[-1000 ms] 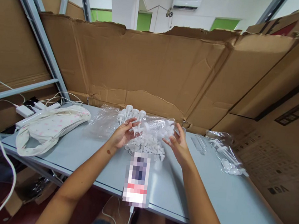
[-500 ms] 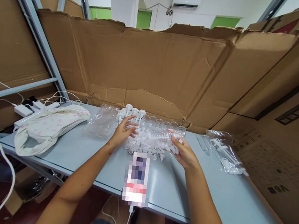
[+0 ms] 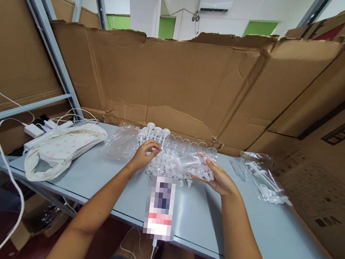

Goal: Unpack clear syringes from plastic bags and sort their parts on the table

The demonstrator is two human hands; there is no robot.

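Just above the right side of the pile of small white parts [image 3: 168, 166], a clear bag [image 3: 196, 163] with white pieces and something clear and ridged in it rests in the right hand [image 3: 221, 181], whose fingers are closed on it and partly hidden by the film. At the pile's left edge is the left hand [image 3: 144, 156], thumb and fingertips drawn narrowly together; whether they pinch any film I cannot tell.

Beyond the pile on the desk [image 3: 196, 219] stand white round-topped pieces [image 3: 157, 132] and, right of them, a row of clear ringed pieces [image 3: 185, 144], their lower parts covered by the bag and the heap. Left of the pile lies crumpled clear plastic [image 3: 119, 143], its contents, if any, unreadable; farther left is a spotted cloth item [image 3: 67, 144]. Well to the pile's right lies another bag of white parts [image 3: 263, 179]. Nearer the person than the pile, a phone [image 3: 161, 207] is pixelated, its screen illegible.
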